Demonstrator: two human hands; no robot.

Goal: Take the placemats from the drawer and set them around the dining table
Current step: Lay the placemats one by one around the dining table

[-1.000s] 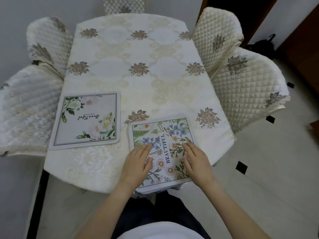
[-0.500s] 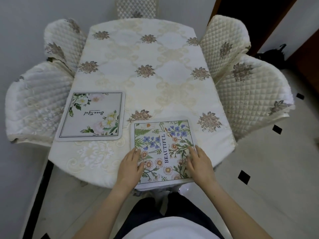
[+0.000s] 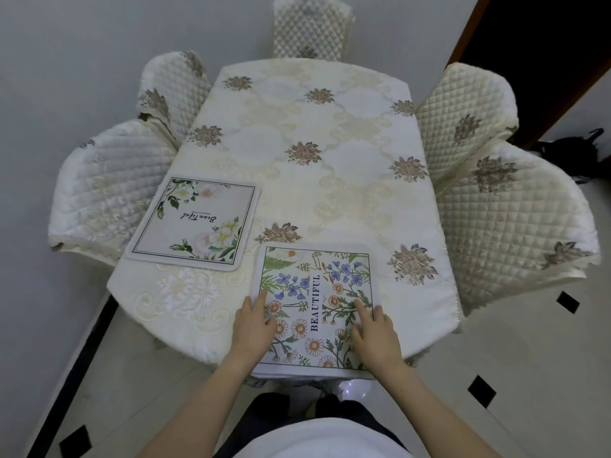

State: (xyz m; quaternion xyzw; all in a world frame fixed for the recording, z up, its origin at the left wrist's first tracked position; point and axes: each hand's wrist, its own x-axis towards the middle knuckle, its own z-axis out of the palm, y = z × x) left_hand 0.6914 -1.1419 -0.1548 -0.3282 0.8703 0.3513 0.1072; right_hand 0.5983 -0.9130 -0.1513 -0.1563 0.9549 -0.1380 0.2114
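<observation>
On the left side of the table (image 3: 330, 133), in front of a padded chair (image 3: 109, 190), lies a pale placemat (image 3: 195, 221) with white flowers. Its curly writing is upside down from here, so it likely faces whoever sits there; it looks like "Beautiful". To the right, at the near edge, lies a bright placemat (image 3: 317, 302) with blue and orange flowers. It says "BEAUTIFUL" down the middle. The left hand (image 3: 253, 325) and the right hand (image 3: 373, 332) lie flat on it, fingers straight, gripping nothing, probably to square it up.
</observation>
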